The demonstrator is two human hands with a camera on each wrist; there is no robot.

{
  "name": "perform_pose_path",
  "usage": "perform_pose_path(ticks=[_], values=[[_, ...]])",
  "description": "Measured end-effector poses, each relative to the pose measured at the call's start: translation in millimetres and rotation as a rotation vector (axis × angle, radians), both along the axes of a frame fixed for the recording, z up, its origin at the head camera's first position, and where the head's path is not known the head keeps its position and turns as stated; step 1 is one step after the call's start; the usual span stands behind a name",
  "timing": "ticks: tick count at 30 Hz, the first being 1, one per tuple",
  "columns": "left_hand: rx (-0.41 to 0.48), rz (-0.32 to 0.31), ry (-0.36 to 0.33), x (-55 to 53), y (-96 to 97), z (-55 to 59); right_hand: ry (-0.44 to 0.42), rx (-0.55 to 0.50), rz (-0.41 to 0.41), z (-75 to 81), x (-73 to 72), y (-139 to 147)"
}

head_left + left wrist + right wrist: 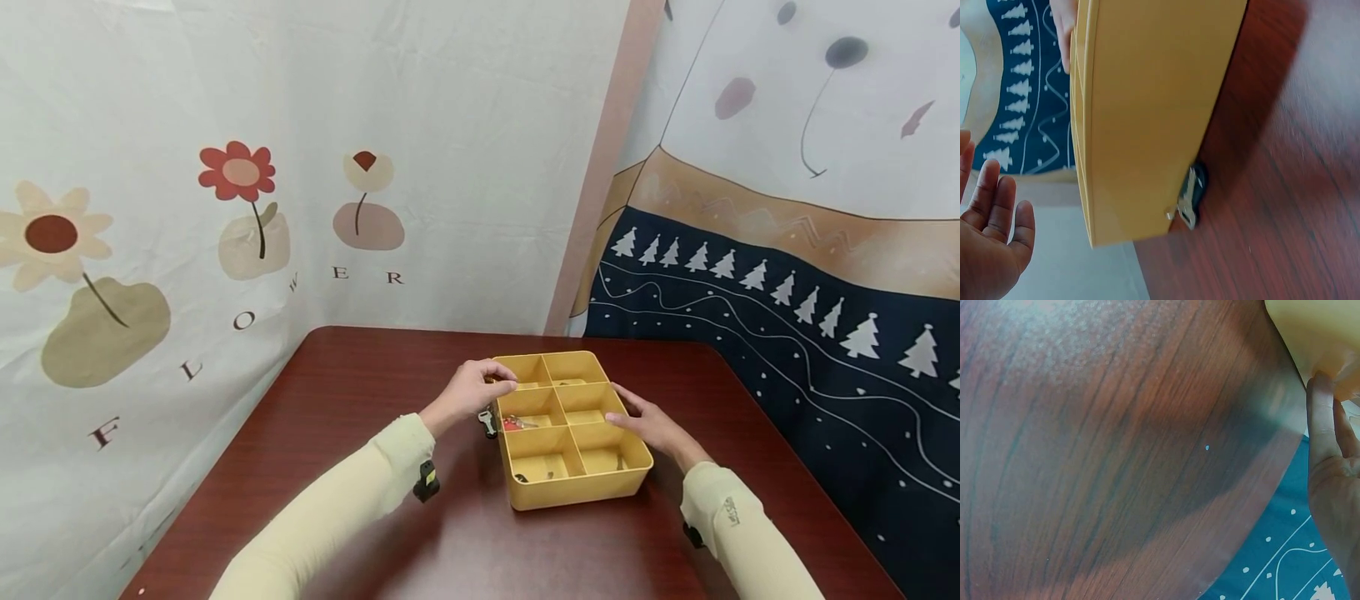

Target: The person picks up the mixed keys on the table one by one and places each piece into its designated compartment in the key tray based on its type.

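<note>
A yellow divided box (585, 489) stands on the table, with small items in several compartments. My left hand (471, 388) hovers at its left rim, thumb and forefinger extended over a far left compartment with a gap between their tips. In the left wrist view the left hand's (991, 244) other fingers are loosely bent; nothing shows in them. My right hand (654, 427) holds the box's right wall, thumb over the rim and fingers (1321, 419) along the outside. A key with a dark head (1190, 195) lies on the table against the box's left side.
A red item with metal pieces (516, 423) lies in the middle left compartment. Small dark bits (521, 478) sit in the near left one. The dark red wooden table (360, 375) meets a white flower-printed cloth (450, 167) behind and a navy tree-printed cloth (750, 333) at right.
</note>
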State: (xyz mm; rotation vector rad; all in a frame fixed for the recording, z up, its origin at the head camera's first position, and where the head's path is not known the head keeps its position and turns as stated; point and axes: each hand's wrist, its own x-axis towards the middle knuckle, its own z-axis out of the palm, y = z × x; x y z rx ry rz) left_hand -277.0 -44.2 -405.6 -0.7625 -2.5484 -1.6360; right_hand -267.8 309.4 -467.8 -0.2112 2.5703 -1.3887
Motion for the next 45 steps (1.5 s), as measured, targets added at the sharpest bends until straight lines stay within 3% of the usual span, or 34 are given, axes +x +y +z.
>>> perform_pose_path(ticks=[15,30,38,45], values=[[-0.063,0.144,-0.003,-20.8,-28.2,-22.8,0.011,0.003,-0.002,-2.2,-0.8,1.4],[-0.152,0.179,-0.009,-44.3,-25.3,-56.6,0.006,-0.023,-0.003,-4.6,-3.6,1.4],[-0.234,0.195,-0.027,-52.0,-21.5,-68.5,0.002,-0.023,-0.011,-4.1,-4.5,1.3],[-0.313,0.207,-0.002,-56.9,-18.5,-81.0,-0.016,0.006,-0.027,-2.9,-4.6,0.7]])
